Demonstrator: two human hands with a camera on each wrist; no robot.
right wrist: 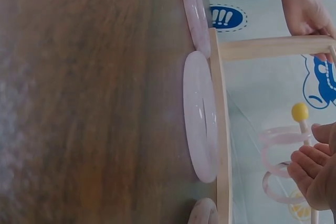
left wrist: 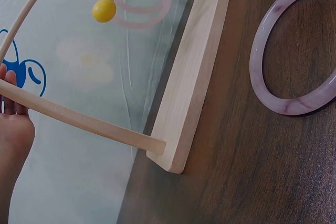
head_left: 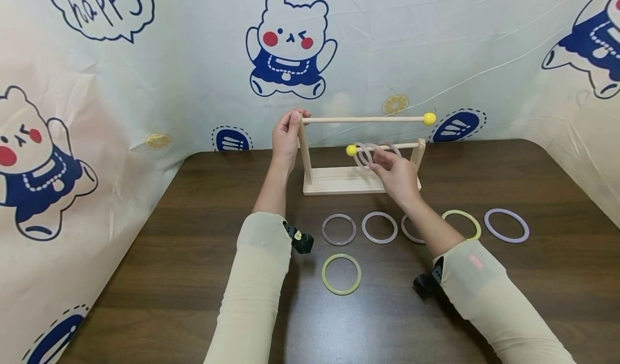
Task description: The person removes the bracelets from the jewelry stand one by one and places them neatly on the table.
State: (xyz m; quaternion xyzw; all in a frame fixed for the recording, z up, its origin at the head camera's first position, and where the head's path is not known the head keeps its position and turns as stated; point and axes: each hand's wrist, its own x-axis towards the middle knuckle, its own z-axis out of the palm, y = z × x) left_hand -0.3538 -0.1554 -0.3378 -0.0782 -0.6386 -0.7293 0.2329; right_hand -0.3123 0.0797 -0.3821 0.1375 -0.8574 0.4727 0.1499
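Observation:
A wooden two-arm bangle stand [head_left: 339,181] is on the table. My left hand [head_left: 287,138] grips the top of its left post, where the upper rod [head_left: 363,120] with a yellow knob begins. On the lower rod [head_left: 407,146] hang several translucent pale pink bangles [right wrist: 283,135], some near its yellow knob [left wrist: 104,10]. My right hand [head_left: 394,175] is at this rod, thumb and bent fingers around the edge of a bangle [head_left: 363,156]. In the right wrist view its fingertips overlap the bangles, partly covering them.
In front of the stand lies a row of bangles: a mauve one [head_left: 339,244], a pale lilac one [head_left: 380,242], one partly under the right forearm, a yellow-green one [head_left: 477,229] and a lilac one [head_left: 507,240]. Nearer lies another yellow-green bangle [head_left: 341,293]. A printed cloth [head_left: 194,73] hangs behind.

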